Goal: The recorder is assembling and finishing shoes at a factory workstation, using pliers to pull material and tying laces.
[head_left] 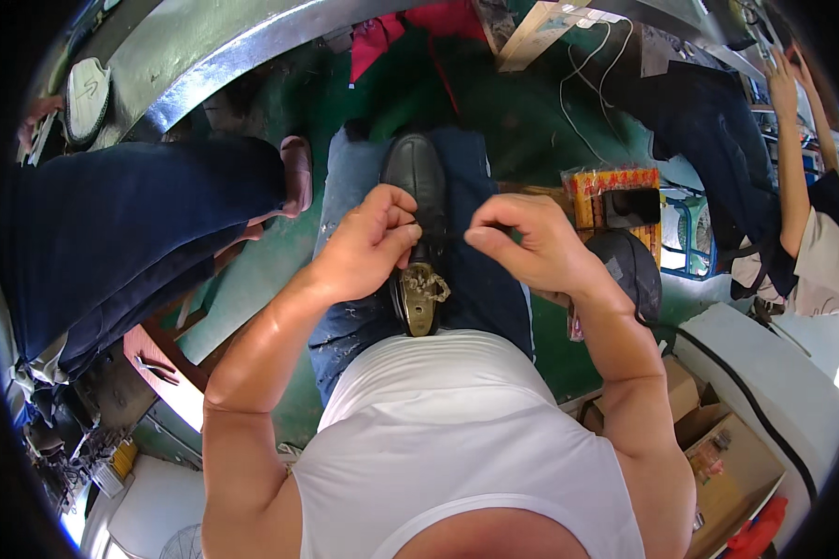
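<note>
Black shoe (414, 170) on lap (350, 191), toe pointing away; left hand (375, 240) curled over it, right hand (536, 244) curled alongside, cannot tell whether either grips anything; shoe could roll if lap shifts, seemingly little else steadying it

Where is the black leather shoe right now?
Just above the head view's centre, the black leather shoe is over blue trousers, between the left hand and right hand.

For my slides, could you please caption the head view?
Left hand and right hand at a black shoe resting on blue trousers.
</note>
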Action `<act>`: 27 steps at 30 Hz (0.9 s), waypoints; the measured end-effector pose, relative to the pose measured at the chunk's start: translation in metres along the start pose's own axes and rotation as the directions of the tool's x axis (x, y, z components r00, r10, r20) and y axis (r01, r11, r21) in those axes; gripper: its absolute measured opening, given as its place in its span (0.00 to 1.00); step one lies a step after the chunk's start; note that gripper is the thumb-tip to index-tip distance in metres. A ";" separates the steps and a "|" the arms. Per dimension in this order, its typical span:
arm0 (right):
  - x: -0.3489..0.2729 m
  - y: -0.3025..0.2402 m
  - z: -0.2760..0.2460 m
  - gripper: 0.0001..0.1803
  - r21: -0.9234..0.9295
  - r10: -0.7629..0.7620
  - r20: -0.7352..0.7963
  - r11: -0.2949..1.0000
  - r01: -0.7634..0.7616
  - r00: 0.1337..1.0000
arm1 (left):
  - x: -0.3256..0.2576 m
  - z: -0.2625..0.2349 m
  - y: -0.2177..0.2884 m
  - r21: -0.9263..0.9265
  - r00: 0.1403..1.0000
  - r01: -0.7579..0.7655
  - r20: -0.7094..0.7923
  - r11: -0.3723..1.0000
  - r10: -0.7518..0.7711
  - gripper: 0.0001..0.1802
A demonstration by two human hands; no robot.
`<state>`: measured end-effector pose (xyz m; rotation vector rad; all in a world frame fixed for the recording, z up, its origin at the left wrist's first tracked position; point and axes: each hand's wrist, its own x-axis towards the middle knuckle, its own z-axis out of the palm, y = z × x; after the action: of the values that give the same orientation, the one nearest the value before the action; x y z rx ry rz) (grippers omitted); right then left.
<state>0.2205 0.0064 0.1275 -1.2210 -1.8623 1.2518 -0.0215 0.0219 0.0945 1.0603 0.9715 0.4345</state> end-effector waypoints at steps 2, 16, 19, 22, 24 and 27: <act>0.021 -0.002 0.009 0.12 -0.058 -0.151 0.001 0.987 0.151 0.989 | 0.001 0.003 0.007 0.088 0.999 0.043 -0.035 0.995 -0.040 0.06; 0.022 0.026 0.041 0.11 -0.044 -0.023 -0.052 0.999 0.021 0.998 | 0.006 -0.017 -0.002 0.043 0.994 0.098 0.039 0.994 -0.100 0.12; 0.018 0.016 0.040 0.08 -0.117 -0.097 -0.143 0.990 0.081 0.985 | 0.006 -0.016 0.009 0.005 0.988 0.155 0.004 0.988 -0.155 0.10; 0.008 0.004 0.034 0.07 -0.152 -0.138 -0.124 0.981 0.119 0.983 | 0.006 -0.022 0.016 -0.098 0.969 0.246 0.020 0.964 -0.245 0.07; -0.002 0.003 0.037 0.11 -0.129 -0.133 -0.065 0.984 0.124 0.989 | 0.005 -0.023 0.014 -0.149 0.954 0.300 0.068 0.942 -0.293 0.05; -0.004 0.006 0.037 0.13 -0.133 -0.136 0.005 0.982 0.135 0.991 | 0.003 -0.020 0.005 -0.126 0.962 0.272 0.071 0.954 -0.264 0.05</act>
<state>0.1939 -0.0111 0.1072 -1.1420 -2.0168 1.0659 -0.0359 0.0373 0.0947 0.8001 1.0077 0.2427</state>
